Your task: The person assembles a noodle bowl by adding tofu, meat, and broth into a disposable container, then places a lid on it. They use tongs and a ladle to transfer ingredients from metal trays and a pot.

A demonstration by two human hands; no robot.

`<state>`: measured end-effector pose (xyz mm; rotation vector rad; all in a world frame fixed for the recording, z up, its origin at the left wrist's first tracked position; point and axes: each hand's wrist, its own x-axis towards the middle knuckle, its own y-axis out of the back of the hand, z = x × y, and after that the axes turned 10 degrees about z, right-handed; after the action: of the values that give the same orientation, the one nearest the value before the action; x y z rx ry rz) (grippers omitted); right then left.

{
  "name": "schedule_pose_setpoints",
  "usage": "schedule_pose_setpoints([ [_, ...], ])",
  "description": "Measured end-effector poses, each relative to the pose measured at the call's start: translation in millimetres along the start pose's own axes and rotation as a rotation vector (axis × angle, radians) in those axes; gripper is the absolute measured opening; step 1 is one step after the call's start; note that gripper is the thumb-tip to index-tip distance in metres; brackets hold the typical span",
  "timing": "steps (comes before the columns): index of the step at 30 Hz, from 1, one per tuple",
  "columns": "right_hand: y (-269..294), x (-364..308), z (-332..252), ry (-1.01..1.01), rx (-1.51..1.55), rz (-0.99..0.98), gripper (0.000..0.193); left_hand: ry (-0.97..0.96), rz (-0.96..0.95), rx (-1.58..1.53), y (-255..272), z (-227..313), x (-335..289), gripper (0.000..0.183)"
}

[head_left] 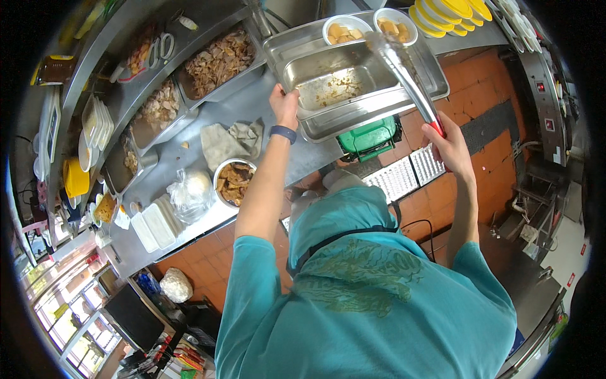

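Note:
My left hand (285,106), a dark band at its wrist, is closed on the left edge of a steel pan (319,131). Brown food scraps lie on the bottom of the pan's deep well. My right hand (449,144) grips metal tongs (411,85) by their red-covered handle. The tongs slant across the pan, their far end over a white bowl (404,17) of pale brown food pieces. Left of it, a second white bowl (327,29) with similar pieces rests at the pan's far side. Whether the tongs hold anything is hard to make out.
Deep steel trays of chopped meat (218,63) line the left counter. Nearby are a grey cloth (230,144), a bowl of browned pieces (235,183), a plastic bag (191,194) and white containers (154,224). Yellow-rimmed bowls (445,14) stack at far right; a green bin (368,138) stands below.

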<state>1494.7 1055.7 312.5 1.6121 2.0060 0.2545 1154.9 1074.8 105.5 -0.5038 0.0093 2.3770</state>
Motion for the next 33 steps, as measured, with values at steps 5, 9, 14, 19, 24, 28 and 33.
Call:
schedule_pose_setpoints([
  [5,-11,24,-20,0.057,-0.219,-0.045,0.025,-0.085,0.015,0.293,17,16,1,0.026],
  [9,-37,38,-23,0.138,-0.365,-0.006,0.028,-0.244,0.143,0.301,48,34,-21,0.029],
  [14,-93,38,-35,-0.011,-0.006,-0.182,0.030,-0.495,0.414,0.046,150,34,-114,0.015],
  [19,-209,63,-61,0.152,-0.018,-0.435,0.025,-0.198,0.838,0.171,261,-5,-189,0.016],
  [24,-315,106,-73,0.323,-0.275,-0.240,0.029,0.103,0.828,-0.145,319,-55,-227,0.021],
  [28,-333,98,-85,0.224,-0.193,-0.312,0.029,0.260,0.655,-0.192,338,-79,-213,0.035],
  [33,-322,34,-83,0.092,0.055,-0.338,0.031,0.374,0.378,-0.139,344,-92,-163,0.033],
])
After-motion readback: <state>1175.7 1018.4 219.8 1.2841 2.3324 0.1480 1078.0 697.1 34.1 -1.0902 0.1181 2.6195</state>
